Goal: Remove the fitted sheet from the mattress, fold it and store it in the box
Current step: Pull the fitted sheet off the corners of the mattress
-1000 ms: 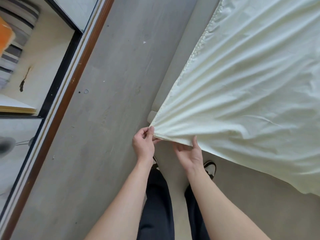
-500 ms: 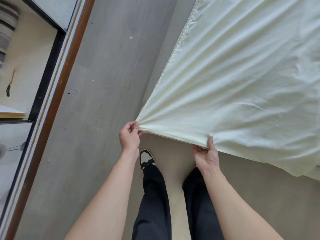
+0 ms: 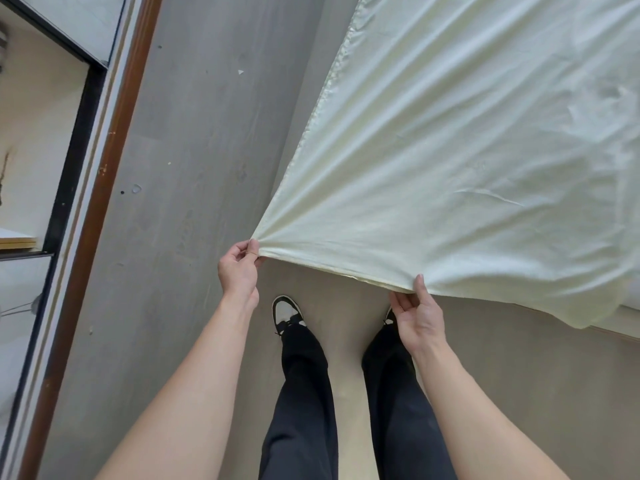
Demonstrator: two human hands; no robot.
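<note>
Two hands work the pale cream fitted cotton sheet (image 3: 450,150): your left hand (image 3: 239,268) pinches its corner, your right hand (image 3: 420,318) pinches the hem, keeping that edge taut for folding.

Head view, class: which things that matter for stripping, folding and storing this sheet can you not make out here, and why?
- Storage box: nowhere in frame.
- Mattress: only a sliver shows at the right edge; the fitted sheet covers the rest.
- Sheet's far corners: cut off by the top and right edges.
- Right hand: its fingertips hide under the hem; left hand pinches the corner.
</note>
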